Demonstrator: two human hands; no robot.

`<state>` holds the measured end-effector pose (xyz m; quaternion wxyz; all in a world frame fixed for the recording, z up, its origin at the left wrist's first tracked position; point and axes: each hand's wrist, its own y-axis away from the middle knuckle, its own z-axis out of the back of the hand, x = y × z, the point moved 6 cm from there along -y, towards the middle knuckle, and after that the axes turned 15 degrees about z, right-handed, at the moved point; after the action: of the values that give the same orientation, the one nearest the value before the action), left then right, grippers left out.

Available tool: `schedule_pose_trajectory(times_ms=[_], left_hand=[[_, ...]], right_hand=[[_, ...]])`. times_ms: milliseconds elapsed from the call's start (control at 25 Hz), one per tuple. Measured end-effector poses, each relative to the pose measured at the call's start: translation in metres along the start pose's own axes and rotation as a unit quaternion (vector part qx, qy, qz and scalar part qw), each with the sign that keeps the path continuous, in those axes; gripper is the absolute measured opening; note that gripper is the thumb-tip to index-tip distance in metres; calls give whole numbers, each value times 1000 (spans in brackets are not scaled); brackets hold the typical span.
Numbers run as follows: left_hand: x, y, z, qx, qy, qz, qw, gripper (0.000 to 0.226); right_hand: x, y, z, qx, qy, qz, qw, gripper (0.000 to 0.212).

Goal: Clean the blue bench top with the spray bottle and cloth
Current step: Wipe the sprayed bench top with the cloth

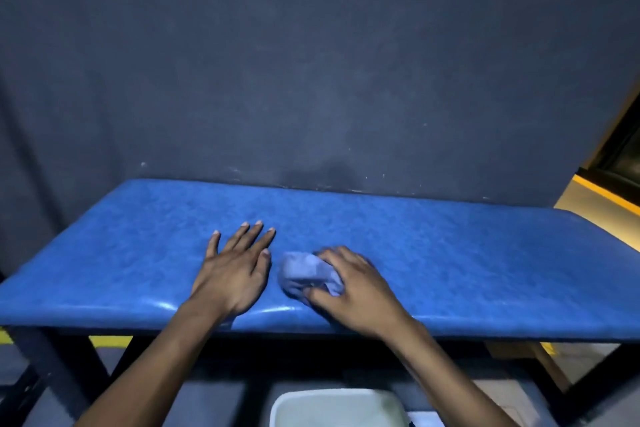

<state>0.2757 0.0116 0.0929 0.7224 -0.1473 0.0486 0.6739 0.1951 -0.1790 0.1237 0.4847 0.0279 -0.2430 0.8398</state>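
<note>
While my left hand [235,270] rests flat with its fingers spread and holding nothing, my right hand [349,291] has its fingers clenched over the bunched cloth [304,274], pressed to the blue surface [485,253] near its front edge. Cloth judged soft, light and limp; best gripped as a wad from above so it does not unfold. Padded top looks smooth, likely slick. No spray bottle is visible.
</note>
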Motion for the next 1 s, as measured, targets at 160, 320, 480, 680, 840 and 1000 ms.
schedule_pose_trajectory(times_ms=[160, 320, 480, 680, 840, 1000], left_hand=[[-1, 4, 2, 5, 5, 6, 1000, 77], [-3, 2, -1, -12, -8, 12, 1000, 65], [1, 1, -3, -27, -20, 34, 999, 63], [6, 2, -2, -55, -20, 63, 996, 73], [3, 6, -2, -66, -26, 70, 995, 73], [5, 4, -1, -57, -25, 68, 996, 65]], right_hand=[[-51, 88, 51, -57, 1, -51, 997, 45], [-135, 27, 53, -74, 106, -192, 973, 47], [-150, -105, -4, 25, 64, -172, 983, 67], [-14, -33, -5, 30, -26, 3, 999, 50], [17, 12, -6, 60, -49, 149, 986, 48], [-42, -96, -32, 29, -6, 40, 999, 40]])
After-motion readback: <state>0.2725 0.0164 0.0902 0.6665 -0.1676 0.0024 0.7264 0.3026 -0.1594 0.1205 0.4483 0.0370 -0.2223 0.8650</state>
